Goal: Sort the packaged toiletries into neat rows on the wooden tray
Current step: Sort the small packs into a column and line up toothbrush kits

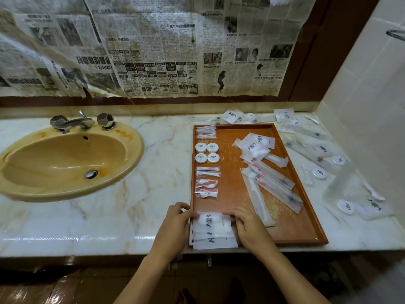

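Two hands framed a stack of flat white sachets [213, 231] at the near-left corner of the wooden tray [285, 233]. The left hand [175, 222] and right hand [247, 227] pinched its opposite side edges. Unsorted long packets [274, 185] lay diagonally, beyond and right, nearer the right hand.

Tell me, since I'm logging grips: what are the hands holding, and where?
Both hands hold the top white packet of the stack at the tray's near-left corner: left hand at its left edge, right hand at its right edge.
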### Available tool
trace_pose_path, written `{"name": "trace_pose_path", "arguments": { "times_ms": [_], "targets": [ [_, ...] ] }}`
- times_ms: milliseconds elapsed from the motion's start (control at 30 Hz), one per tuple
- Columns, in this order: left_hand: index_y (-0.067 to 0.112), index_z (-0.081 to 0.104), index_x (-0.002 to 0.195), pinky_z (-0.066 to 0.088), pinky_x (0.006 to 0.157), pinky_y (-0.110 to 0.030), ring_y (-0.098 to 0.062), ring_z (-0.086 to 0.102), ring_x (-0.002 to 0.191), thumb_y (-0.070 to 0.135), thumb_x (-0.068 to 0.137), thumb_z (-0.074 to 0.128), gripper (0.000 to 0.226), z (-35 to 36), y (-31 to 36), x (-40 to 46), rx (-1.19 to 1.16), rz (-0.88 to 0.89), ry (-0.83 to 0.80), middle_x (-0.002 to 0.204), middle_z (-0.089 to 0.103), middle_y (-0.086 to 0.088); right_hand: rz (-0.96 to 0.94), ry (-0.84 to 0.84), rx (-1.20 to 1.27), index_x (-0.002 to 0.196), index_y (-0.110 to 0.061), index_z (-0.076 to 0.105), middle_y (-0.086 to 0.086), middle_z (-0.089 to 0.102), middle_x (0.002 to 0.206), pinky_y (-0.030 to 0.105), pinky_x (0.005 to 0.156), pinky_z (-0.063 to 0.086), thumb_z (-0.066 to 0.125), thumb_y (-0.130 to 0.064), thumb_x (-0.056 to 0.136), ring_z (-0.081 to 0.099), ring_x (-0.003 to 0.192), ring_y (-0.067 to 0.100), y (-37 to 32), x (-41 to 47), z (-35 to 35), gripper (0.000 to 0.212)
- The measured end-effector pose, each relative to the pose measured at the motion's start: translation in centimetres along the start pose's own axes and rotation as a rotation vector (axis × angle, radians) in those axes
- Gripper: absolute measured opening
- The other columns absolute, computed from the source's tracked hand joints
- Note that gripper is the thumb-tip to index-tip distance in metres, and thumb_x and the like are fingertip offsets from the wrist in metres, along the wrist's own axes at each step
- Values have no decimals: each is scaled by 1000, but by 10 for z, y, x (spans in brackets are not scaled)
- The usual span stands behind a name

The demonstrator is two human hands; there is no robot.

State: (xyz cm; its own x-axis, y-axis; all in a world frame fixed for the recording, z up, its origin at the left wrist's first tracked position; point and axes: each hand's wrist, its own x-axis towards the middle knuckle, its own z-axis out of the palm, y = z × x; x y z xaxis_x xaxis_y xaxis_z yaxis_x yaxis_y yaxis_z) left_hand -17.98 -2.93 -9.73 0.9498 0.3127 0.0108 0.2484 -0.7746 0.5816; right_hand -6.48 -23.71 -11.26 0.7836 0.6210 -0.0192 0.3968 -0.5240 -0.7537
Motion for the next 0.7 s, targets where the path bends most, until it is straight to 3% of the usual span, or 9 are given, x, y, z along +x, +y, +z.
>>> {"name": "trace_pose_path", "arguments": {
  "times_ms": [233,467,600,700],
  "targets": [
    [33,65,105,42,86,-14,-7,44,121,15,99,46,27,4,-1,-3,9,-9,1,130,42,10,9,-15,-34,118,-27,68,-14,59,114,1,94,29,46,0,95,48,110,-2,0,0,-1,42],
    [31,66,108,39,88,-11,-2,41,122,5,96,46,35,1,-1,7,-24,5,26,127,43,12,59,30,63,115,-28,69,-16,63,113,0,92,33,45,-1,96,52,108,-9,-3,0,-2,41],
    [29,65,112,45,93,-18,-2,45,120,10,98,46,30,-3,4,22,-63,1,71,125,44,12,139,76,238,110,-36,66,-17,68,107,7,92,44,44,-2,98,58,101,-10,-9,5,-8,42],
    [27,65,114,39,90,-12,-5,43,121,10,99,47,29,-4,11,42,-60,24,82,124,46,11,163,137,305,107,-38,66,-15,70,104,12,89,49,47,-2,98,62,98,-6,-12,15,-20,42]
  ]
}}
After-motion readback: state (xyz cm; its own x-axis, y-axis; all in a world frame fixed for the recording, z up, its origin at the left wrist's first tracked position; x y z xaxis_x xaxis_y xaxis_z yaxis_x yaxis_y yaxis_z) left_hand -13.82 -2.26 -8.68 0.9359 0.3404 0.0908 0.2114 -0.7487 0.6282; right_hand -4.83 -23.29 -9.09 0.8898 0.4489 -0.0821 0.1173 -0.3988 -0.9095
